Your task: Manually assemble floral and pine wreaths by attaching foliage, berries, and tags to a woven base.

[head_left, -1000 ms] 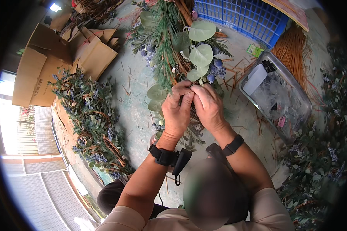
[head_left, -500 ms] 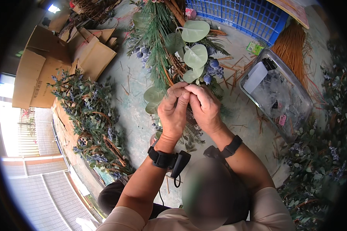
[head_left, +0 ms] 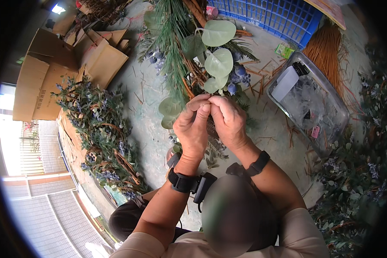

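Where our hands meet near the centre, the left hand [head_left: 191, 129] and right hand [head_left: 230, 122] curl narrowly inward, fingertips close together; whatever lies between them is hidden, so we cannot tell whether either holds anything. Black bands [head_left: 182, 181] circle both wrists. Beneath and beyond the fingers we find the garland [head_left: 181, 64], running to the upper edge: long green needles [head_left: 170, 32] at left, brown stems [head_left: 197, 74] between, pale round leaves [head_left: 219, 33] at right, and blue berries [head_left: 240, 77] near the right hand. Around it we see the grey floor [head_left: 148, 109], strewn with twigs [head_left: 254, 86]. Rightward stand a clear tub [head_left: 293, 123], a brown stick bundle [head_left: 324, 56] and, farther up, a blue crate [head_left: 266, 21]. Leftward, a leafy heap [head_left: 103, 124] lies beside cartons [head_left: 51, 81]; more foliage [head_left: 350, 189] fills the lower right.
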Demonstrator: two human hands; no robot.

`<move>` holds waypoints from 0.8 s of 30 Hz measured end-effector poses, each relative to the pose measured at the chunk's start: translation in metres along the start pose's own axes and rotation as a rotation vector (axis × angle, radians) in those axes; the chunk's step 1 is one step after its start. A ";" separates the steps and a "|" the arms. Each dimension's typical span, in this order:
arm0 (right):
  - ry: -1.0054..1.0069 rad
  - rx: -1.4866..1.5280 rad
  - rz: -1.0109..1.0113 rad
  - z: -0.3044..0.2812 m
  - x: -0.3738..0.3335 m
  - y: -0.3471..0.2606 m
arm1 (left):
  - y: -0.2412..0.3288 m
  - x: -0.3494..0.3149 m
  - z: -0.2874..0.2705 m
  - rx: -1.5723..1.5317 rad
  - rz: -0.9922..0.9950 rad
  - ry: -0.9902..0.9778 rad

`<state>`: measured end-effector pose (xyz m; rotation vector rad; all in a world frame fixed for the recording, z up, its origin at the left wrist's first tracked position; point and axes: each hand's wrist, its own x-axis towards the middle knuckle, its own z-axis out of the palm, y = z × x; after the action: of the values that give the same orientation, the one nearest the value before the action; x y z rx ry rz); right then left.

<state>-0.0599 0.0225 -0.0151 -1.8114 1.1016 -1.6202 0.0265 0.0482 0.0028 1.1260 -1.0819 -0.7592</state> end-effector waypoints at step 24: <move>0.068 0.215 0.112 0.009 0.002 -0.002 | 0.003 -0.001 0.009 -0.166 -0.109 0.132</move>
<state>-0.0503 0.0207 -0.0139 -1.5418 0.9965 -1.6744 0.0178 0.0474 0.0061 1.0840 -0.8368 -0.8328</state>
